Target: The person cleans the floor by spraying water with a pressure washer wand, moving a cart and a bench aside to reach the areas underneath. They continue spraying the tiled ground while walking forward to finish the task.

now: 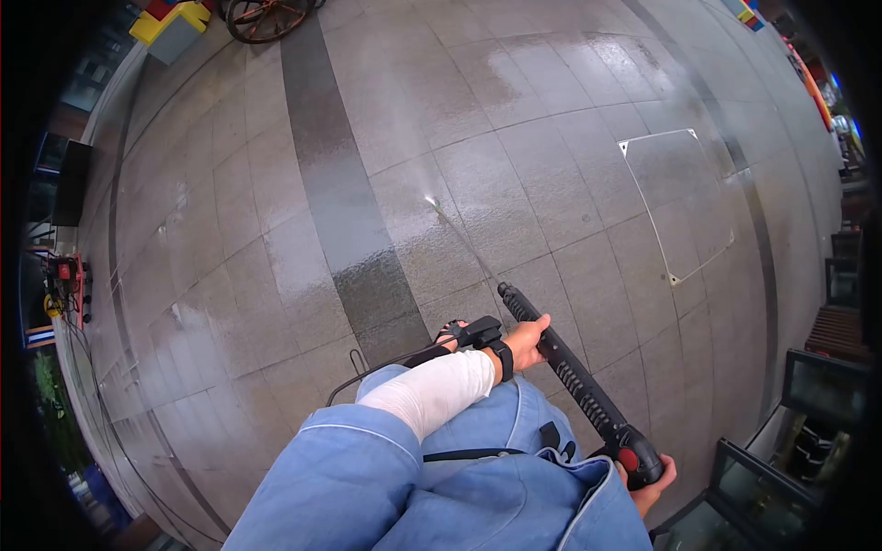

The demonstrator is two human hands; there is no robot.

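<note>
A long black pressure washer gun (579,381) slants across my front, its thin metal lance (469,246) reaching forward over the wet paving. White spray leaves the nozzle (432,201) at the lance's far tip. Around the middle of the black barrel my left hand (526,343) is closed, with a black watch-like device on that wrist. My right hand (653,487) grips the rear end beside a red round part; its fingers are partly hidden by the gun.
Wet grey tiles (496,156) spread ahead, crossed by a dark strip (333,174). A metal-framed floor panel (680,207) lies right. Left stands a red machine (64,271) with cables running along the edge. A spoked wheel (266,18) is at top; dark-framed furniture (763,487) is lower right.
</note>
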